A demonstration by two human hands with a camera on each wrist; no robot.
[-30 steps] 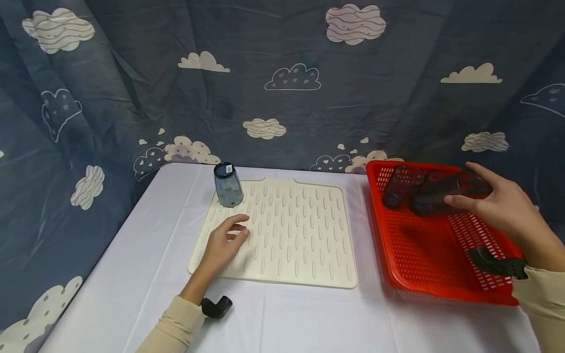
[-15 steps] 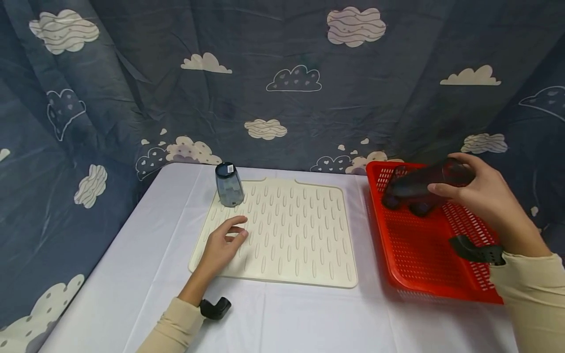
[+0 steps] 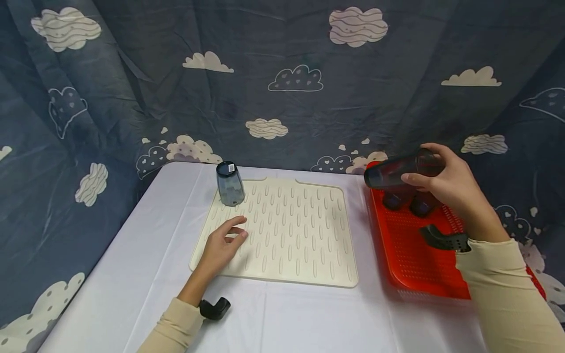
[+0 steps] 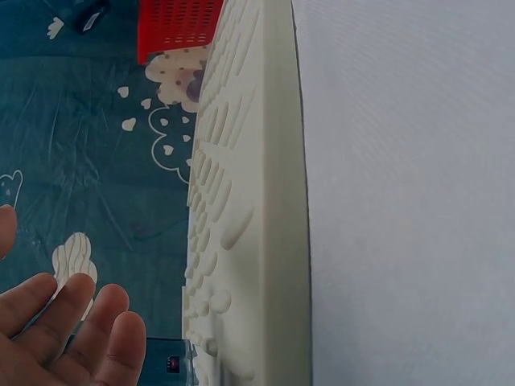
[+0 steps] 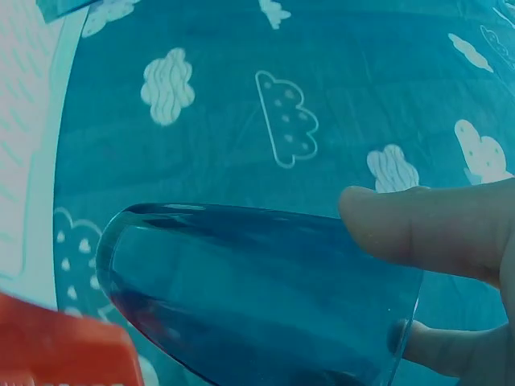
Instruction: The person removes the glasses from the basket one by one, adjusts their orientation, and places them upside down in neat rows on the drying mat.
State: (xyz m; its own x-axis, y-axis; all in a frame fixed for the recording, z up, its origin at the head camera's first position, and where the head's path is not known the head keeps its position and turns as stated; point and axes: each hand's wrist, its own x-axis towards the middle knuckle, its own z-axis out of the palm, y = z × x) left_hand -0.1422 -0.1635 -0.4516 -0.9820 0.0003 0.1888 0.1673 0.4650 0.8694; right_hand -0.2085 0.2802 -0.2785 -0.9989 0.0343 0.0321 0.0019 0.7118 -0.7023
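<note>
My right hand [image 3: 454, 184] grips a dark blue drinking glass [image 3: 395, 172] near one end, holding it lying sideways above the back left of a red basket [image 3: 388, 260]. In the right wrist view the thumb and a finger hold the tinted glass [image 5: 257, 289] from either side. Over the front left of a cream draining mat [image 3: 287, 235], my left hand [image 3: 220, 247] hangs with loosely bent fingers and nothing in them. Another blue glass [image 3: 230, 186] stands upside down, label on its base, at the mat's back left corner.
Inside the basket, beneath the held glass, lie further dark glasses [image 3: 421, 203], partly hidden. A white cloth [image 3: 132, 274] covers the table. Behind it hangs a dark blue curtain [image 3: 291, 49] with cloud prints.
My right hand has lifted the glass out of the basket and carried it left, to above the basket's back left rim. My left hand has stayed in place.
</note>
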